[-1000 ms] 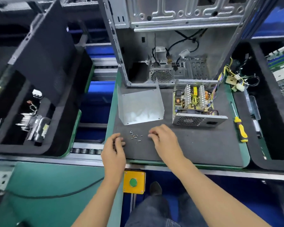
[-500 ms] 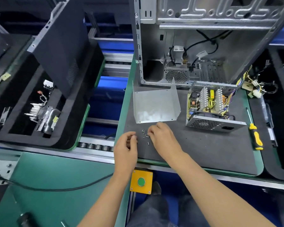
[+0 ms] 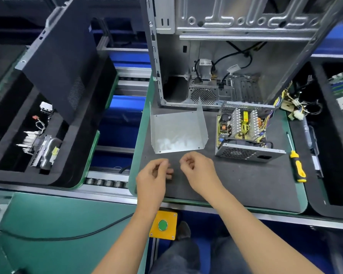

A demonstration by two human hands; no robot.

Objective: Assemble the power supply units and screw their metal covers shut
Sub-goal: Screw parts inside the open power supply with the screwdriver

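Both hands hover close together over the near table (image 3: 246, 186), fingers curled; left hand (image 3: 152, 178) and right hand (image 3: 198, 171) may pinch something, I cannot tell; the metal cover (image 3: 178, 133) lies just beyond, open power supply unit (image 3: 244, 133) to its right.

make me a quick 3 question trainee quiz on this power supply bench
1. True or false: the metal cover is already on the power supply.
2. Which lies right of the power supply? A) screwdriver B) hammer C) pliers
3. Fill in: both hands (left, right) are over the ___ mat.

Key: 1 false, it stands apart on the mat, to the left; 2 A; 3 grey.
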